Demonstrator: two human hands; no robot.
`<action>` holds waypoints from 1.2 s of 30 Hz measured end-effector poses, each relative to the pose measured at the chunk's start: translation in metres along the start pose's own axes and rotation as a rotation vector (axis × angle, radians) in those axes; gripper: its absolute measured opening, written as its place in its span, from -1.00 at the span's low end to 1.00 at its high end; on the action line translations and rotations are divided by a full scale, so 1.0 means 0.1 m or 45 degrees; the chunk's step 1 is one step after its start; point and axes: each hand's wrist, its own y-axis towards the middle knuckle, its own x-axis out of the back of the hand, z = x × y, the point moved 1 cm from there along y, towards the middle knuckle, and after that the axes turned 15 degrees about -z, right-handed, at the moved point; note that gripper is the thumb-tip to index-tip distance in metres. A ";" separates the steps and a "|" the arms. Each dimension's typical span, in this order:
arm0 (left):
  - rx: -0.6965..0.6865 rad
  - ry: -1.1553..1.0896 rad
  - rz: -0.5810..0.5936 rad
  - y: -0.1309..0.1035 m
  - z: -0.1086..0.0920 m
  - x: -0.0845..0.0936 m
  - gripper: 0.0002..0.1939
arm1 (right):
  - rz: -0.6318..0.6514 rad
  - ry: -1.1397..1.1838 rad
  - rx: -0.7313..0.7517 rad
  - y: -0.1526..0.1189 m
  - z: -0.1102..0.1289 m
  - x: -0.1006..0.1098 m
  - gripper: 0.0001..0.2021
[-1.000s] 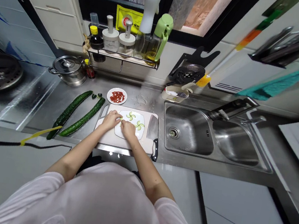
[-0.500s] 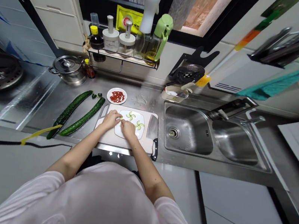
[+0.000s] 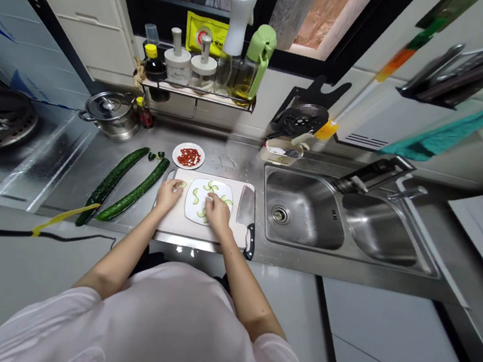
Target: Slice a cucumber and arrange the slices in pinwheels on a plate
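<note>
A white square plate [image 3: 190,208] lies on the pale cutting board [image 3: 170,225], with curved green cucumber slices [image 3: 210,186] arranged on it. My left hand [image 3: 169,195] is at the board's left side, its fingertips closed on a small cucumber piece [image 3: 182,184]. Over the right half of the plate is my right hand [image 3: 217,211], fingers pinched together; whatever they grip, if anything, is too small to make out. A knife [image 3: 246,206] with a black handle rests along the board's right edge.
Two whole cucumbers [image 3: 133,195] lie left of the board. Behind it stands a small plate of chopped red pieces [image 3: 189,156]. A lidded pot [image 3: 112,114] is at the back left, a double sink [image 3: 305,209] to the right. Bottles line a wall shelf [image 3: 198,93].
My hands were together over the plate's left part. My left hand has moved left off the plate, and my right hand has moved right. A curved slice now shows on the plate's left side.
</note>
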 end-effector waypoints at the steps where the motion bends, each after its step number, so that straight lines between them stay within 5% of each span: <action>1: 0.019 0.024 -0.014 -0.02 0.02 0.02 -0.71 | -0.024 0.043 -0.026 -0.04 -0.04 0.04 -0.65; 11: 0.024 0.317 0.007 0.03 -0.06 0.08 -0.64 | -0.190 0.237 -0.083 -0.30 -0.38 0.19 -0.62; 20: -0.021 0.502 0.039 0.03 -0.19 0.01 -0.64 | -0.235 0.352 -0.135 -0.42 -0.36 0.27 -0.62; 29: 0.055 0.397 -0.016 0.03 -0.19 -0.02 -0.74 | -0.228 0.360 -0.128 -0.48 -0.39 0.32 -0.61; 36: 0.364 0.097 -0.024 0.09 -0.04 -0.09 -0.79 | -0.229 0.334 -0.130 -0.50 -0.40 0.34 -0.61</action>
